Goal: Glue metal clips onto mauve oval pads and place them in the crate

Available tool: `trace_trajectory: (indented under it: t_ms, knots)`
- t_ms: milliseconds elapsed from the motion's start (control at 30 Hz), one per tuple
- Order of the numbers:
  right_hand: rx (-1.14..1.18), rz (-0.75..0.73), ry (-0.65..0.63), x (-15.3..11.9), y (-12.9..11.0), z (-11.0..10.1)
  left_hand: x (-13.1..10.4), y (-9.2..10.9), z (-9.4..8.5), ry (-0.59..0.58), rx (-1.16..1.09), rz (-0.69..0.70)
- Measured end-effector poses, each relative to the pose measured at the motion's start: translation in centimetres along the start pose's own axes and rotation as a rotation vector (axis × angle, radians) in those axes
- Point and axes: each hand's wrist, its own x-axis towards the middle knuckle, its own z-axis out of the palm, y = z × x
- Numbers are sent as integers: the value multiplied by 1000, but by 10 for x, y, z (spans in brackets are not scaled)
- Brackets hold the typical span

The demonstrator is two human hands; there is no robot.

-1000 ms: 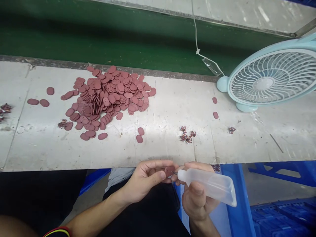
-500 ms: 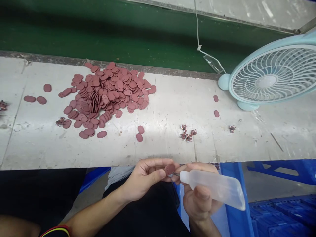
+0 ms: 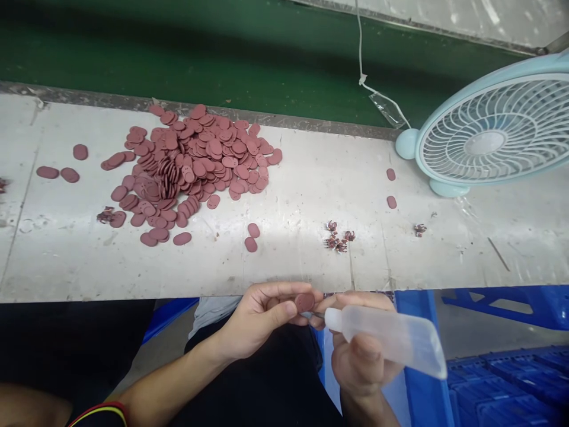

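Between thumb and fingers, my left hand (image 3: 262, 317) pinches a reddish-brown oval disc (image 3: 304, 302) just off the bench's front edge. My right hand (image 3: 362, 356) is closed round a translucent squeeze bottle (image 3: 391, 335) with a white cap and a thin metal tip. The bottle lies nearly level, its tip pointing left at the lower edge of the disc. Whether the tip touches the disc I cannot tell. Fingertips of both hands are close together there. A large heap of similar oval discs (image 3: 213, 148) lies on the bench at the left.
A light blue fan (image 3: 484, 142) stands at the bench's right, its white cord (image 3: 360, 47) running up behind. Small dark red clustered pieces (image 3: 340, 240) lie on the bench (image 3: 302, 261). Blue crates (image 3: 511, 385) are at the lower right, and a green strip (image 3: 178, 65) runs behind.
The disc and the bottle tip have barely shifted relative to each other; both hands keep their grips. The whole view has moved slightly.
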Motion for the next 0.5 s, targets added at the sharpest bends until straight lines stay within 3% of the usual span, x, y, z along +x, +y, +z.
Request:
trace_trajectory:
  t_ms: [67,167,300,367,433,500]
  knots:
    - [160,-45,52,13,-9,-3,0,2,1,-6,-4,5]
    - [647,193,28,44,-13,-31,0,5,1,-13,-25,17]
    - [1767,487,121,91,9,-90,0,7,-2,-13,-36,25]
    - [2233,473,141,107,21,-110,0,7,-4,-10,-35,17]
    - [2422,407,121,113,28,-120,0,7,-6,10,-38,8]
    - [2318,361,42,112,28,-121,-1,9,-8,38,-44,3]
